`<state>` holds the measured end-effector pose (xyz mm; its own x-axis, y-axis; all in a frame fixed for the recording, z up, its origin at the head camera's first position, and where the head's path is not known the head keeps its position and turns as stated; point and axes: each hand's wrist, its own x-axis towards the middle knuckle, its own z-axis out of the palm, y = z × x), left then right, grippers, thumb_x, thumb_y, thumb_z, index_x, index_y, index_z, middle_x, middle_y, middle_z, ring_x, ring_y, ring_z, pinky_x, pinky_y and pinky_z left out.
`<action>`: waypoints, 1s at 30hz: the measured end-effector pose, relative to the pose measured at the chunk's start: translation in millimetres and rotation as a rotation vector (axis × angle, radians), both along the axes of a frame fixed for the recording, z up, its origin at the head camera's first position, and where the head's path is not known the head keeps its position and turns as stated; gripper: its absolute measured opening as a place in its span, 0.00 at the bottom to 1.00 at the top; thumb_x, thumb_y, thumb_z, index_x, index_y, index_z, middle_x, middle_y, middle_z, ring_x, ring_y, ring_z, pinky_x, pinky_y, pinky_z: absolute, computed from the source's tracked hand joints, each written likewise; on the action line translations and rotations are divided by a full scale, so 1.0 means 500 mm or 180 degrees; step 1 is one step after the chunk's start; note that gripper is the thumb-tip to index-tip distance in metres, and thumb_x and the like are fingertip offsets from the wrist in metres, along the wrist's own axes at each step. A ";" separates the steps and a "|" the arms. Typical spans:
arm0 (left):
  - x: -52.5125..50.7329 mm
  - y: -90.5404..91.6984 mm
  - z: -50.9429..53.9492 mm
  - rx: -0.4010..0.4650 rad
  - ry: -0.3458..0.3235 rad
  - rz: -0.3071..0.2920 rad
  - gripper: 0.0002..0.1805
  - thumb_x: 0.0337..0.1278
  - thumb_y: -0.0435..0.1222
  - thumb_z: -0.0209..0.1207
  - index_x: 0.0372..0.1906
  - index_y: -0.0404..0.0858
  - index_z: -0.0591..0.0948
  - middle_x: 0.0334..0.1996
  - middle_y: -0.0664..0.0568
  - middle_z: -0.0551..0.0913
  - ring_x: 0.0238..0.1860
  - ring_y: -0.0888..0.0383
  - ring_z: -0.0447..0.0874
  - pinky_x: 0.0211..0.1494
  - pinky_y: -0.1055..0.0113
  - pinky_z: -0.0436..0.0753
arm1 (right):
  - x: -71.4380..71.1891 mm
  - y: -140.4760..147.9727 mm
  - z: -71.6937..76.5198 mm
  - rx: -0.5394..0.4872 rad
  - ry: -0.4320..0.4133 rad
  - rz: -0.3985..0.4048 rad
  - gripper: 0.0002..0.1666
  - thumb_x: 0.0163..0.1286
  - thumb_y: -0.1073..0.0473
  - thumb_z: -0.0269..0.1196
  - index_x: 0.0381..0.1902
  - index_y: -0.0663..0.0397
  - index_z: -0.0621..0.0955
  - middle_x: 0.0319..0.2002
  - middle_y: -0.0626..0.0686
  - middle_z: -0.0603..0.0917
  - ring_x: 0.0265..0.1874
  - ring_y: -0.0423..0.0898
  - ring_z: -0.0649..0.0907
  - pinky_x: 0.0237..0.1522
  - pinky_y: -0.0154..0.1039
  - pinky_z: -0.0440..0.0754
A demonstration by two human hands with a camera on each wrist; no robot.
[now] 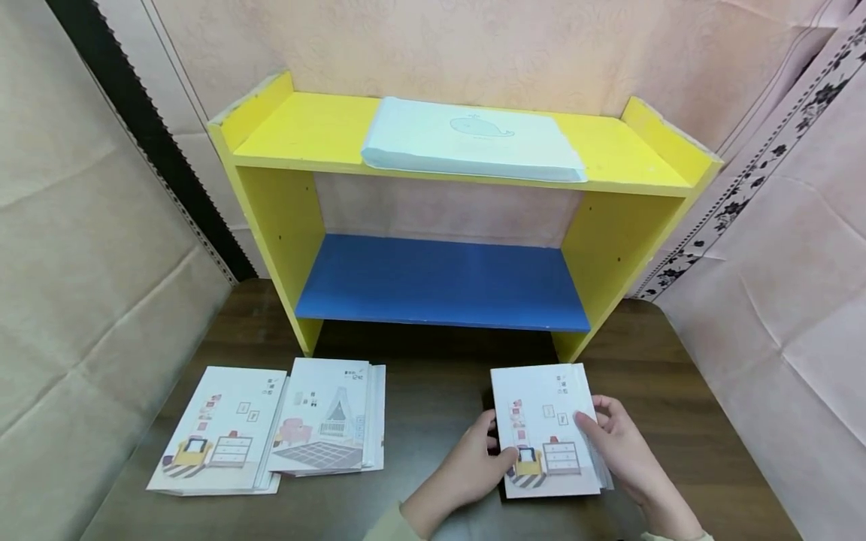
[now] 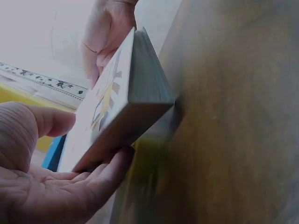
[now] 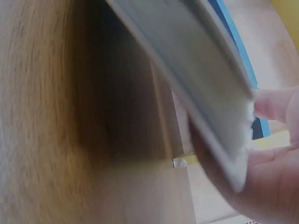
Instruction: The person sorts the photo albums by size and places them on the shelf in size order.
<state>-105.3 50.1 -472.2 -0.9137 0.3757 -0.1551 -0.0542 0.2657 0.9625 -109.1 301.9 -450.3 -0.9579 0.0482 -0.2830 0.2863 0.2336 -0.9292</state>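
At the right of the wooden table (image 1: 426,458), just in front of the yellow shelf unit (image 1: 280,233), a white illustrated book (image 1: 541,421) is held in both hands, raised off the tabletop, dark shadow under it. Cover print: yellow chair, striped round rug, drawer chest, small frames, pink marks; lettering too small to read. Left hand (image 1: 480,462) grips the lower left side, thumb on the front cover, fingers curled in under the spine side, parted only by the book's thickness. Right hand (image 1: 619,443) pinches the opposite edge, thumb on the cover near the page side, other fingers behind; exact finger spread partly hidden. Left wrist view shows the book tilted, page block visible between its covers; right wrist view is blurred, book edge clear of the wood grain. To the left, two more sets of white books lie on the table: left set (image 1: 216,436) with the same chair-and-chest cover, right set (image 1: 318,421) with a pointed tower and grid floor, edges meeting, count unclear. Blue board (image 1: 440,282) forms the lower shelf; pale blue packet (image 1: 473,143) with a whale drawing lies on the upper yellow shelf. Light patterned cloth (image 1: 778,338) hangs behind and at both sides
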 end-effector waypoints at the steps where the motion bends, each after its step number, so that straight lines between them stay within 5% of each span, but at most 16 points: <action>1: 0.000 -0.001 0.003 0.0063 0.0007 0.0017 0.37 0.60 0.42 0.63 0.70 0.37 0.63 0.59 0.42 0.72 0.49 0.54 0.80 0.44 0.64 0.82 | 0.000 -0.001 0.002 -0.0014 0.0099 0.0002 0.35 0.73 0.50 0.57 0.65 0.58 0.52 0.46 0.65 0.81 0.37 0.57 0.85 0.33 0.50 0.84; 7: -0.002 -0.007 0.014 0.0374 0.0285 0.0176 0.39 0.62 0.46 0.62 0.73 0.41 0.59 0.58 0.47 0.73 0.52 0.55 0.78 0.47 0.66 0.81 | -0.001 -0.014 0.018 -0.0079 0.0642 0.0041 0.29 0.74 0.51 0.56 0.61 0.54 0.54 0.47 0.65 0.82 0.36 0.57 0.86 0.32 0.52 0.84; 14: -0.006 -0.010 0.011 0.0626 0.0417 0.0195 0.37 0.61 0.50 0.62 0.70 0.44 0.60 0.46 0.59 0.78 0.43 0.64 0.80 0.45 0.69 0.80 | -0.023 -0.046 0.040 -0.0249 0.0975 0.0054 0.26 0.74 0.53 0.56 0.59 0.51 0.56 0.47 0.56 0.83 0.36 0.54 0.86 0.33 0.49 0.84; 23: -0.016 -0.013 0.008 0.0884 0.0682 0.0295 0.31 0.63 0.50 0.60 0.66 0.45 0.64 0.44 0.57 0.80 0.42 0.61 0.82 0.42 0.67 0.83 | -0.059 -0.068 0.051 -0.0601 0.0999 0.0041 0.23 0.75 0.53 0.55 0.59 0.49 0.58 0.46 0.55 0.83 0.38 0.52 0.86 0.36 0.47 0.84; 30: -0.018 -0.019 0.025 0.1075 0.0646 0.0284 0.28 0.64 0.43 0.61 0.64 0.40 0.66 0.44 0.54 0.80 0.41 0.61 0.81 0.41 0.67 0.83 | -0.076 -0.069 0.048 -0.0669 0.0776 0.0018 0.28 0.73 0.48 0.56 0.61 0.49 0.57 0.49 0.57 0.83 0.42 0.52 0.85 0.41 0.45 0.83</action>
